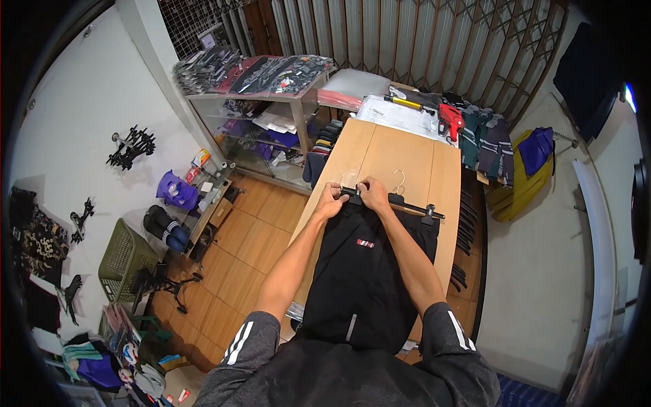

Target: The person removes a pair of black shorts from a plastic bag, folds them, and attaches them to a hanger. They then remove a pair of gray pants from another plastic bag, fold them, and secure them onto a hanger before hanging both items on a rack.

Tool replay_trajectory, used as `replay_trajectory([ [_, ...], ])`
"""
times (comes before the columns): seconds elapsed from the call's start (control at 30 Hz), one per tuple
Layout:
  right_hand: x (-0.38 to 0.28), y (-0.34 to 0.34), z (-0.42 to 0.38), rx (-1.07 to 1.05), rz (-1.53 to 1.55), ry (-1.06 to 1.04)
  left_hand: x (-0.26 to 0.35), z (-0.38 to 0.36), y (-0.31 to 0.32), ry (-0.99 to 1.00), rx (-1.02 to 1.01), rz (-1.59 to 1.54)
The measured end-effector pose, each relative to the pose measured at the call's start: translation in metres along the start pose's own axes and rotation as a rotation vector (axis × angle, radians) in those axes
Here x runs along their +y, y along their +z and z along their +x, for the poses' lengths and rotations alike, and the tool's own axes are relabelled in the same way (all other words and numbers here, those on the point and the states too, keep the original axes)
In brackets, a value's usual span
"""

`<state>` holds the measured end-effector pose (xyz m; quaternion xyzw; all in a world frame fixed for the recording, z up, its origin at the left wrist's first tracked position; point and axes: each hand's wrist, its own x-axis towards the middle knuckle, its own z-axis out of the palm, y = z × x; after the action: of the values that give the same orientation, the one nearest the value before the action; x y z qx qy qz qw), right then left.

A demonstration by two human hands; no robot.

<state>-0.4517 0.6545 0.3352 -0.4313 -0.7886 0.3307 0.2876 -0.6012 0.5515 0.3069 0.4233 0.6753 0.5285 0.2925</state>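
Observation:
Black trousers (pixel 359 271) lie on the wooden table, with a small red and white label and a grey stripe on them. Along their waistband runs a black clip hanger (pixel 407 205), its metal hook (pixel 399 180) pointing away from me. My left hand (pixel 331 199) is closed around the hanger's left end by the clip. Close beside it, my right hand (pixel 372 195) is closed on the hanger and waistband, fingers bent over the bar. The right clip (pixel 429 216) sits at the other end of the waistband. My fingers partly hide the left clip.
The table (pixel 407 152) carries a red tool (pixel 450 122) and white plastic packs (pixel 386 115) at its far end. A glass display case (pixel 271 129) stands left, topped with packed clothes. Black hangers (pixel 466 224) hang along the right side. A green basket (pixel 125 261) is at the left.

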Motion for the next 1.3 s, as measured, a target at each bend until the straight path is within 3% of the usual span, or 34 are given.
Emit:
replay_trajectory([
  [0.1, -0.003, -0.004, -0.006, -0.041, -0.065, -0.039, 0.003, -0.002, 0.000, -0.008, -0.012, -0.031],
  [0.2, -0.012, -0.016, -0.027, 0.112, -0.120, -0.272, -0.008, 0.003, 0.001, 0.026, -0.005, 0.021],
  [0.3, -0.013, -0.040, -0.055, 0.254, -0.117, -0.359, -0.005, 0.001, -0.001, 0.042, -0.035, 0.054],
  [0.6, 0.048, -0.130, -0.140, 0.694, -0.252, 0.146, -0.010, -0.007, 0.009, 0.173, 0.115, 0.151],
  [0.7, 0.059, -0.142, -0.153, 0.549, -0.305, 0.410, -0.009, -0.008, 0.012, 0.198, 0.158, 0.249],
  [0.73, 0.073, -0.143, -0.153, 0.504, -0.299, 0.380, -0.003, -0.012, 0.013, 0.174, 0.178, 0.296],
  [0.83, 0.079, -0.154, -0.146, 0.389, -0.161, 0.439, 0.039, -0.030, 0.025, 0.351, 0.351, 0.645],
  [0.9, 0.089, -0.152, -0.138, 0.285, -0.153, 0.518, 0.060, -0.032, 0.046, 0.463, 0.226, 0.580],
  [1.03, 0.093, -0.145, -0.139, 0.375, -0.118, 0.484, 0.100, -0.024, 0.111, 0.546, -0.148, 0.366],
  [1.13, 0.094, -0.145, -0.146, 0.406, -0.018, 0.393, 0.123, -0.020, 0.163, 0.556, -0.280, 0.420],
  [1.3, 0.097, -0.150, -0.152, 0.387, 0.076, 0.322, 0.138, 0.002, 0.214, 0.268, -0.515, 0.441],
])
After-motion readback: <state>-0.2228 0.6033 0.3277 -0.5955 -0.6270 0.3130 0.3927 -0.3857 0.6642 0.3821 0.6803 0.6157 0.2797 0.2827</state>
